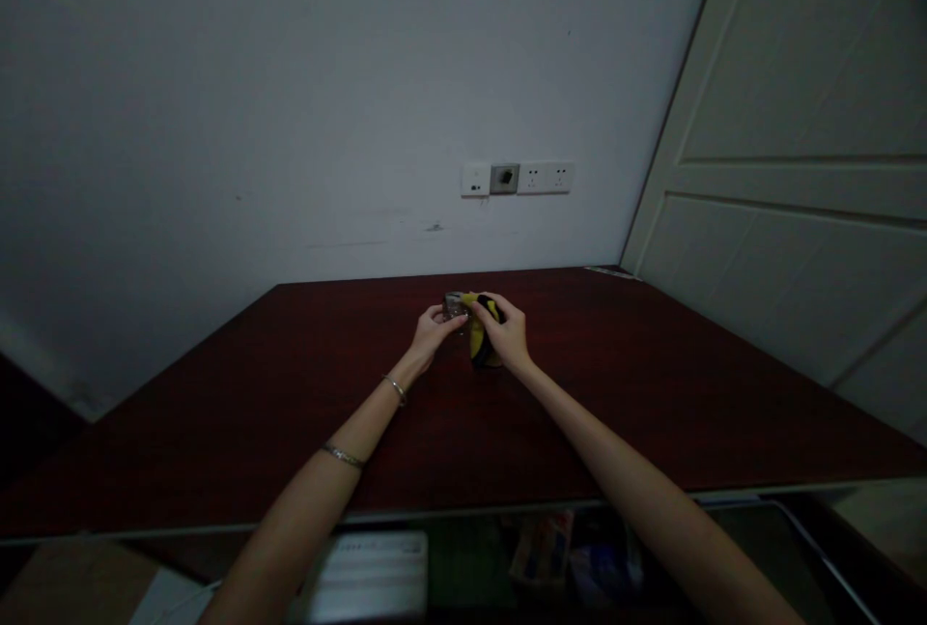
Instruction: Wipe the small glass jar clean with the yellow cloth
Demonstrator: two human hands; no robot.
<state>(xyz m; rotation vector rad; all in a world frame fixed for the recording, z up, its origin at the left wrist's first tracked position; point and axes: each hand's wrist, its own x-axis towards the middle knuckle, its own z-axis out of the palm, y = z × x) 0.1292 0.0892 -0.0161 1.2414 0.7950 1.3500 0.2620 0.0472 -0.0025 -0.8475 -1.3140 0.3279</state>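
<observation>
Over the far middle of the dark red table [290, 393], my two hands meet. My left hand [433, 327] is closed around a small clear glass [455, 300], its thumb reaching along the near side. In my right hand [509, 333] is a bunched yellow and black cloth [478, 339], pinched between thumb and fingers. Part of the cloth touches the glass rim, and a lower fold hangs toward the tabletop. The dim light and small size hide the finer detail of the glass.
A pale wall with a row of sockets [547, 178] rises behind the table. At the right stands a panelled white door [782, 219]. Below the front edge, an open space holds a silver box-like object [373, 572] and several packages [543, 548].
</observation>
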